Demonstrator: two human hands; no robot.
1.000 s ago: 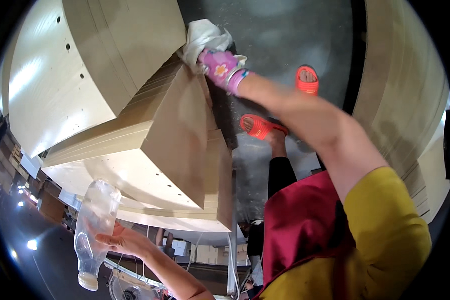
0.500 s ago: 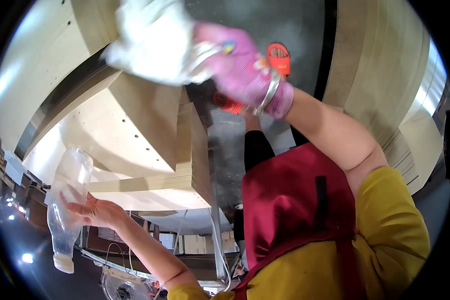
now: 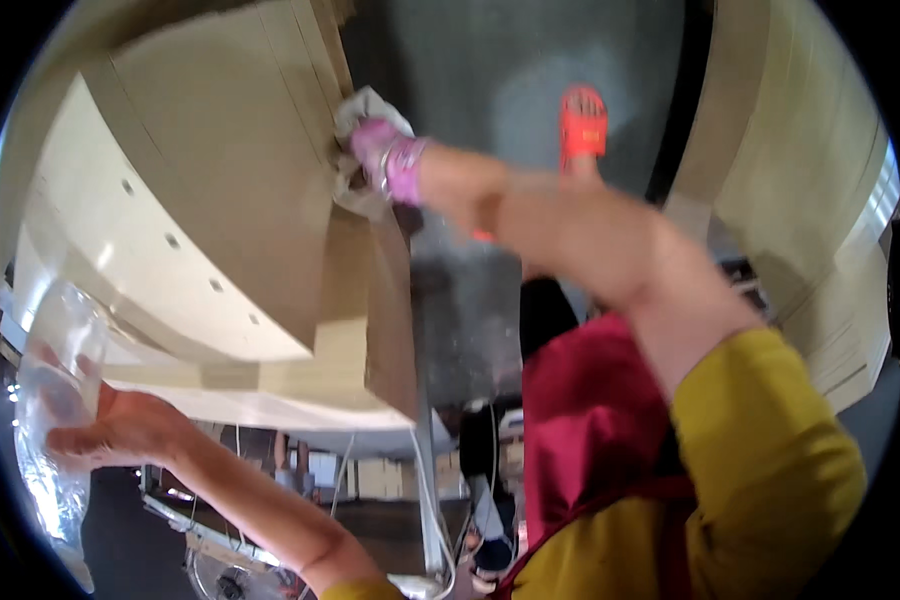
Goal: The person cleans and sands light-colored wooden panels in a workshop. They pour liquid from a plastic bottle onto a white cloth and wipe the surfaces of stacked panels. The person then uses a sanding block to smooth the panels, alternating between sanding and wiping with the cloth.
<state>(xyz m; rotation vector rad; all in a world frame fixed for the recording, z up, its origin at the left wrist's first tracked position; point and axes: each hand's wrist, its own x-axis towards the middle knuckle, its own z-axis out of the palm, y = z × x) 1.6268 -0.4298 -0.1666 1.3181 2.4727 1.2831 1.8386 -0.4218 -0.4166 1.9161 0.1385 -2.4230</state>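
My left hand is wrapped round a clear plastic bottle at the far left, with some fingers visible through its wall. A pink knitted glove covers my right hand, a metal bracelet at its wrist. That hand is closed on a crumpled whitish cloth and presses it along the far side of the pale boards. The top board is a pale panel with a row of small dark holes along its white edge. More stacked boards lie beneath it.
Another tall stack of pale boards stands on the right, across a grey floor. A metal post with white cables rises near the lower middle. A fan is at the lower left. My foot wears an orange sandal.
My right hand has swept the cloth down to the side of the boards. My left hand and the bottle have moved left. The top panel now appears turned, with its holed edge further left.
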